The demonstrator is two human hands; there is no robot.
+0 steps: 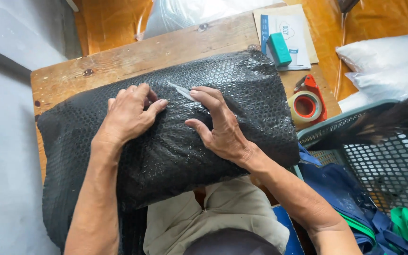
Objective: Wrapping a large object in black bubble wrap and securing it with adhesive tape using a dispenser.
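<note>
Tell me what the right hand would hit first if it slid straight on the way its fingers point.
The right hand points up-left across the black bubble-wrapped parcel. It would probably first meet the left hand, whose fingertips lie just across the tape strip.

Both forearms are bare, with no sleeves, watch or rings on the left hand (127, 114) or right hand (219, 126). The lap shows light khaki trousers (223, 212).

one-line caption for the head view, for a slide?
Both hands, left hand and right hand, press a strip of clear tape onto a black bubble-wrapped parcel on a wooden table.
</note>
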